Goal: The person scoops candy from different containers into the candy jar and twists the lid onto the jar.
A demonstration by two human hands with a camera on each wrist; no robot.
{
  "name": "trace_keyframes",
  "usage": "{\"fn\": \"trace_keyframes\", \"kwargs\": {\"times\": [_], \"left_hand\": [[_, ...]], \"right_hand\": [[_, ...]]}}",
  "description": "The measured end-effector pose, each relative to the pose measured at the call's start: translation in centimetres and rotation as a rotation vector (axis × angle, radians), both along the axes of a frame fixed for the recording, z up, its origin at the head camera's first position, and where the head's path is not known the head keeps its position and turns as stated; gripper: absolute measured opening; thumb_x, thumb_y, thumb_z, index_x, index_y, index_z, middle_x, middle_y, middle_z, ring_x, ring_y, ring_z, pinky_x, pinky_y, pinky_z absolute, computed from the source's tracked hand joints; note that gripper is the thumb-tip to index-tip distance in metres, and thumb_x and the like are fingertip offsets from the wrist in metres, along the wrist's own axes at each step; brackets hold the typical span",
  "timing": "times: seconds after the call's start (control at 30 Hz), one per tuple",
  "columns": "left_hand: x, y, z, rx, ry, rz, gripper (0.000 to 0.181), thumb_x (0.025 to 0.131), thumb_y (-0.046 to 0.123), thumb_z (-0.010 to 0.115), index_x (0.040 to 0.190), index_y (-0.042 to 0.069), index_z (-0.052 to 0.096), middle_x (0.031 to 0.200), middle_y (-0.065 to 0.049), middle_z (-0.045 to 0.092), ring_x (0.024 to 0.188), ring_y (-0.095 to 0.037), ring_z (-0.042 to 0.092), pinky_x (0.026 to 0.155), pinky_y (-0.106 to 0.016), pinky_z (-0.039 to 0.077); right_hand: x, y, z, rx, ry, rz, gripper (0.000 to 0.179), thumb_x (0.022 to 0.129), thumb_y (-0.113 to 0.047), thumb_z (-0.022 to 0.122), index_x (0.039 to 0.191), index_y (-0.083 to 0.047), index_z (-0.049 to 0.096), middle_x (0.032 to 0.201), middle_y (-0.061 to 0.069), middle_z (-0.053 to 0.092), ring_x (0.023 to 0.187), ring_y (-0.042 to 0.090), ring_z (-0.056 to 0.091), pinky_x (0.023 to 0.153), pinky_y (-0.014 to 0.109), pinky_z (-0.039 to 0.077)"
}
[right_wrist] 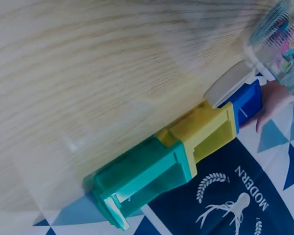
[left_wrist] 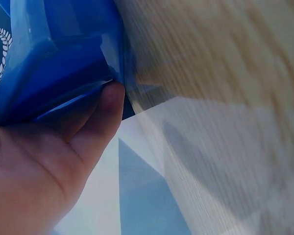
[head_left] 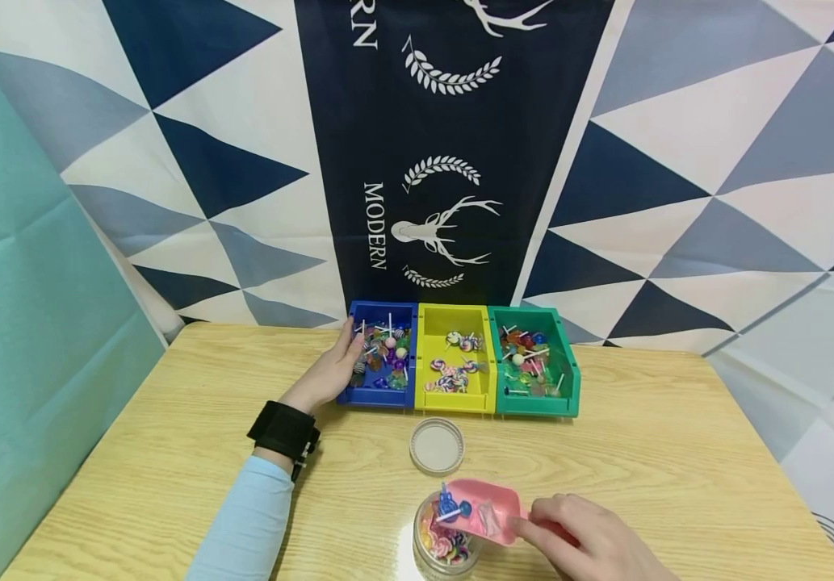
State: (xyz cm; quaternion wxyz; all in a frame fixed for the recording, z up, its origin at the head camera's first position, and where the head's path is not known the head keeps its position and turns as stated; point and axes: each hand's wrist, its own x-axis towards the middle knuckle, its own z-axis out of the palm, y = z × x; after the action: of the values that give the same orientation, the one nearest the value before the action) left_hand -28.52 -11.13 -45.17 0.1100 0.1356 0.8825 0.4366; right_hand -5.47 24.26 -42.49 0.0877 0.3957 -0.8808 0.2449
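My right hand [head_left: 591,537] holds a pink scoop [head_left: 504,512] by its handle, tipped over the mouth of a clear jar. Blue candies [head_left: 450,508], one a lollipop with a white stick, and a clear wrapped piece lie in the scoop. Colourful swirl candies fill much of the glass jar [head_left: 466,568], whose ribbed side also shows in the right wrist view. My left hand [head_left: 329,373] grips the left wall of a blue bin [head_left: 380,397]; in the left wrist view its thumb [left_wrist: 110,105] lies against the blue plastic. The right hand's fingers are out of the right wrist view.
Beside the blue bin stand a yellow bin [head_left: 453,402] and a green bin [head_left: 569,379], joined in a row, each with candies inside. A round lid [head_left: 437,446] lies between bins and jar on the wooden table [head_left: 664,452]. Patterned cloth hangs behind.
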Motion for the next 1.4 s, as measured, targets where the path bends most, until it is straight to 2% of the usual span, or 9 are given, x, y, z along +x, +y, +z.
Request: {"fn": "trace_keyframes", "kwargs": {"times": [0.07, 0.3, 0.47, 0.97, 1.1, 1.2, 1.27, 1.33, 1.4], "left_hand": [[0.0, 0.0, 0.0, 0.001, -0.002, 0.001, 0.086, 0.096, 0.075, 0.015, 0.161, 0.022, -0.008, 0.165, -0.011, 0.012, 0.145, -0.037, 0.027, 0.116, -0.055, 0.022], [-0.1, 0.0, -0.1, -0.008, 0.006, 0.007, 0.086, 0.097, 0.074, 0.015, 0.161, 0.021, -0.006, 0.165, -0.011, 0.012, 0.145, -0.038, 0.026, 0.116, -0.055, 0.021], [0.0, 0.0, -0.1, -0.012, 0.011, 0.007, 0.086, 0.097, 0.073, 0.015, 0.161, 0.020, -0.006, 0.165, -0.011, 0.010, 0.146, -0.038, 0.025, 0.117, -0.055, 0.020], [0.1, 0.2, 0.1, -0.022, 0.014, 0.010, 0.085, 0.097, 0.073, 0.015, 0.161, 0.020, -0.005, 0.166, -0.010, 0.009, 0.146, -0.037, 0.023, 0.117, -0.053, 0.020], [0.1, 0.2, 0.1, -0.011, 0.014, 0.007, 0.085, 0.098, 0.071, 0.016, 0.161, 0.019, -0.005, 0.166, -0.011, 0.009, 0.146, -0.037, 0.023, 0.117, -0.053, 0.020], [0.0, 0.1, 0.1, -0.007, 0.010, 0.008, 0.085, 0.098, 0.072, 0.015, 0.161, 0.020, -0.006, 0.166, -0.011, 0.010, 0.146, -0.037, 0.024, 0.117, -0.054, 0.020], [0.0, 0.1, 0.1, -0.011, 0.010, 0.011, 0.085, 0.097, 0.073, 0.015, 0.161, 0.020, -0.005, 0.165, -0.010, 0.010, 0.146, -0.037, 0.024, 0.117, -0.054, 0.020], [0.0, 0.0, 0.1, -0.015, 0.007, 0.013, 0.086, 0.097, 0.073, 0.014, 0.161, 0.020, -0.006, 0.165, -0.011, 0.011, 0.146, -0.037, 0.024, 0.117, -0.054, 0.020], [0.0, 0.0, 0.0, -0.018, 0.009, 0.015, 0.086, 0.097, 0.073, 0.014, 0.161, 0.020, -0.006, 0.165, -0.011, 0.011, 0.146, -0.037, 0.024, 0.117, -0.054, 0.020]], "right_hand": [[0.0, 0.2, -0.3, 0.024, 0.305, 0.093, 0.041, 0.104, -0.041, 0.051, 0.129, -0.011, 0.063, 0.101, -0.009, 0.057, 0.085, 0.000, 0.050, 0.072, 0.007, 0.038], [-0.5, 0.1, 0.0, 0.055, 0.405, 0.180, 0.049, 0.093, -0.047, 0.068, 0.130, -0.016, 0.066, 0.109, -0.009, 0.060, 0.087, 0.001, 0.049, 0.076, 0.010, 0.039], [-1.0, 0.1, 0.9, 0.143, 0.468, 0.212, 0.043, 0.096, -0.048, 0.063, 0.124, -0.016, 0.070, 0.108, -0.007, 0.062, 0.089, 0.006, 0.051, 0.077, 0.017, 0.043], [-1.7, -0.2, 3.1, 0.207, 0.458, 0.197, 0.049, 0.091, -0.056, 0.065, 0.123, -0.019, 0.071, 0.108, -0.006, 0.064, 0.094, 0.010, 0.055, 0.080, 0.023, 0.046], [-2.6, 0.2, 3.5, 0.154, 0.464, 0.163, 0.040, 0.107, -0.038, 0.044, 0.122, -0.014, 0.071, 0.108, -0.001, 0.064, 0.093, 0.013, 0.057, 0.081, 0.024, 0.050], [-3.6, 0.4, 3.7, 0.132, 0.447, 0.049, 0.053, 0.111, -0.026, 0.022, 0.121, -0.009, 0.071, 0.109, 0.002, 0.063, 0.093, 0.014, 0.057, 0.081, 0.024, 0.053], [-4.4, 0.1, 3.8, 0.130, 0.422, -0.034, 0.056, 0.111, -0.026, 0.019, 0.123, -0.005, 0.069, 0.111, 0.005, 0.061, 0.096, 0.015, 0.057, 0.081, 0.025, 0.053], [-5.4, -0.4, 3.8, 0.130, 0.400, -0.089, 0.035, 0.108, -0.012, 0.038, 0.126, -0.001, 0.066, 0.113, 0.008, 0.059, 0.100, 0.018, 0.057, 0.082, 0.029, 0.055], [-6.6, -1.2, 3.8, 0.129, 0.378, -0.117, 0.030, 0.098, 0.001, 0.056, 0.127, 0.001, 0.065, 0.115, 0.011, 0.059, 0.102, 0.022, 0.058, 0.083, 0.035, 0.056]]}}
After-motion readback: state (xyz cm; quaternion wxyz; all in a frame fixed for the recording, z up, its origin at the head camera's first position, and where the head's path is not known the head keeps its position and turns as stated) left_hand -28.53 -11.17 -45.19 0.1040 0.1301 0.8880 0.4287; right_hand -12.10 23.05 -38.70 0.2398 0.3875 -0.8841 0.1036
